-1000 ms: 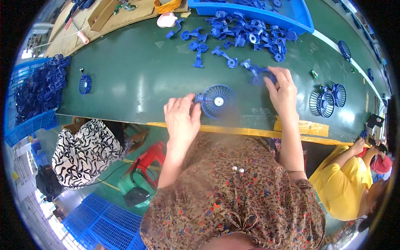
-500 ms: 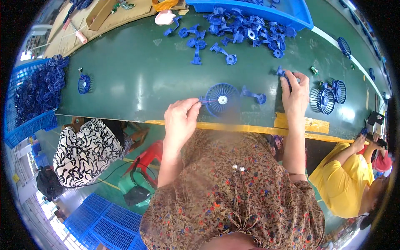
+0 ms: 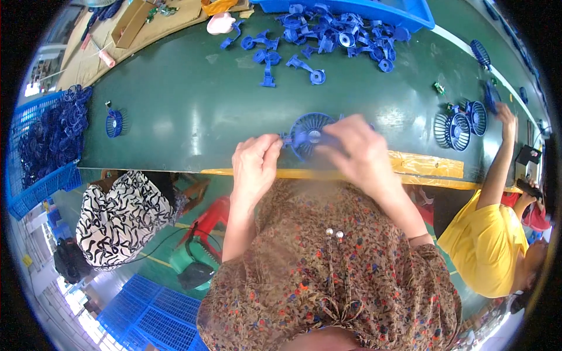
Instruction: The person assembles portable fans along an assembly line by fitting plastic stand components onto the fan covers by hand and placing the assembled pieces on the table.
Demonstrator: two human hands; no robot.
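Note:
Thumb and fingers of my left hand (image 3: 257,159) pinch the short neck of a round blue fan cage (image 3: 310,126), which lies at the near edge of the green table. My right hand (image 3: 364,153), smeared by motion, is over the cage's right side. Between its fingers a blurred blue plastic bracket crosses the middle of the cage; whether it touches cannot be told. Another bracket behind my right hand is almost hidden. Two more fan cages (image 3: 459,131) stand together to the right, with a small green circuit board (image 3: 439,88) beyond them.
Blue brackets (image 3: 328,35) are heaped below a blue tray (image 3: 351,8) at the back. A single cage (image 3: 114,123) stands at left, near a blue basket (image 3: 44,152) full of dark blue parts. At right, a person in a yellow shirt (image 3: 489,240) reaches over the table.
My right hand has swung left and nearer with the bracket, from the right of the table to over the fan cage. My left hand keeps its place. The yellow-sleeved arm has stretched onto the table.

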